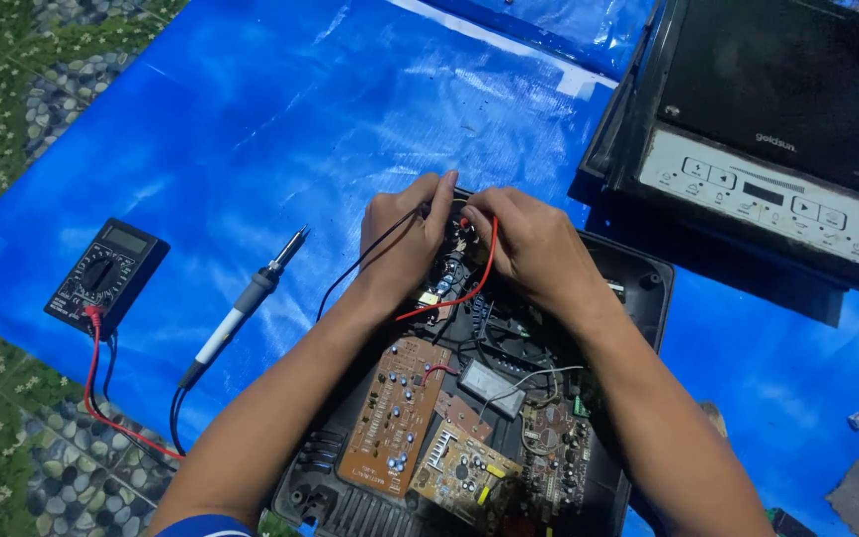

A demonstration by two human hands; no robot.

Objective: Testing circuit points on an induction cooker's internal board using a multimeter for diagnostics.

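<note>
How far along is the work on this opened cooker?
Done: glass top panel lifted off; circuit boards exposed in base housing. In hand: left hand and right hand press probes wired to the multimeter. Left: soldering iron lies unused; top not refitted.

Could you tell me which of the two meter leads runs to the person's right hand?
The red lead; it curves up to the right hand, while the black lead runs to the left hand.

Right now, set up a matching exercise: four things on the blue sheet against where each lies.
Things:
1 multimeter
2 soldering iron
3 cooktop panel
4 circuit boards

Places:
A top right
B inside the open black casing
C far left
D between the meter and the left hand

Pairs: 1-C, 2-D, 3-A, 4-B
</note>
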